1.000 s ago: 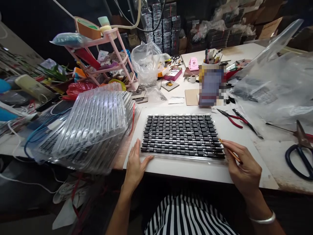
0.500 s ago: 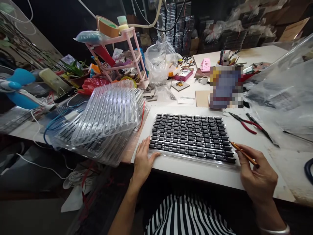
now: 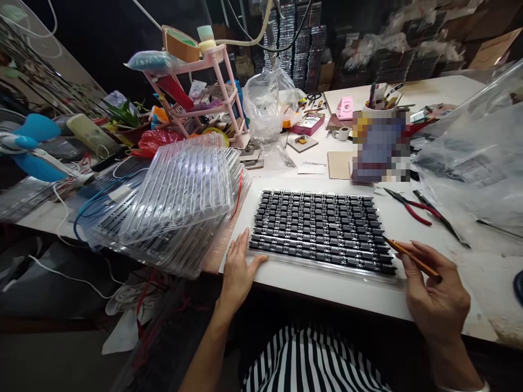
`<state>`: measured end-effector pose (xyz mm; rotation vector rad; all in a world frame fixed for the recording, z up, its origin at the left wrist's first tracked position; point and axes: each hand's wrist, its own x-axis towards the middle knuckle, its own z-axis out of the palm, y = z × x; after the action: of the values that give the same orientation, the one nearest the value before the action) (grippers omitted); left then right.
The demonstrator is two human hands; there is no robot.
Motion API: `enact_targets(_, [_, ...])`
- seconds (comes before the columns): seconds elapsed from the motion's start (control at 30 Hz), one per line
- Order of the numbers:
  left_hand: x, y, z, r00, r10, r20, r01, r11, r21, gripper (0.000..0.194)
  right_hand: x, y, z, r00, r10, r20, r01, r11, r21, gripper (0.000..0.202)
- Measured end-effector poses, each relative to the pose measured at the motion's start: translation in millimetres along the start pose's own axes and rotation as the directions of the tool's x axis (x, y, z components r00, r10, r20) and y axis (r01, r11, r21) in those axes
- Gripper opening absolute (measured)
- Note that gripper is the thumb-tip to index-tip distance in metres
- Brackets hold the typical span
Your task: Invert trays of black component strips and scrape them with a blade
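One clear tray [image 3: 316, 266] of black parts, left hand [image 3: 240, 272] open at near-left corner, right hand [image 3: 439, 291] gripping one orange stick [image 3: 417, 262] at right edge, one pair of pliers [image 3: 403, 202] farther right.

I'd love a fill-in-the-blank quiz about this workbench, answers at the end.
The left hand rests at a corner of the clear tray, whose parts are coloured mainly ____.
The right hand holds a thin stick, its tip at the tray's ____ side.
The fan has blades coloured ____.
Answers: black; right; blue.
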<state>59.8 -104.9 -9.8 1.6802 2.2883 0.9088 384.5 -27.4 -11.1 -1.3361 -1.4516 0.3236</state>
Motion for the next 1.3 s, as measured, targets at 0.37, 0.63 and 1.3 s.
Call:
enact_targets(0.37, [49,-6,0.8,0.962,0.131,0.238,-0.135,0.991,-0.001,0.079,28,15,-20,0.975,0.187,-0.116,-0.192,0.981,-0.029,0.073])
enact_targets(0.63, [48,-14,9.6,0.988,0.050,0.144,-0.025,0.986,-0.166,0.077,31,28,-18,0.937,0.348,0.009,-0.348,0.937,0.041,0.061])
enact_targets(1.3, [72,8,-7.9,0.988,-0.138,0.073,0.147,0.978,-0.146,0.065,47,31,-30,0.874,0.412,0.256,-0.457,0.877,0.148,0.056])
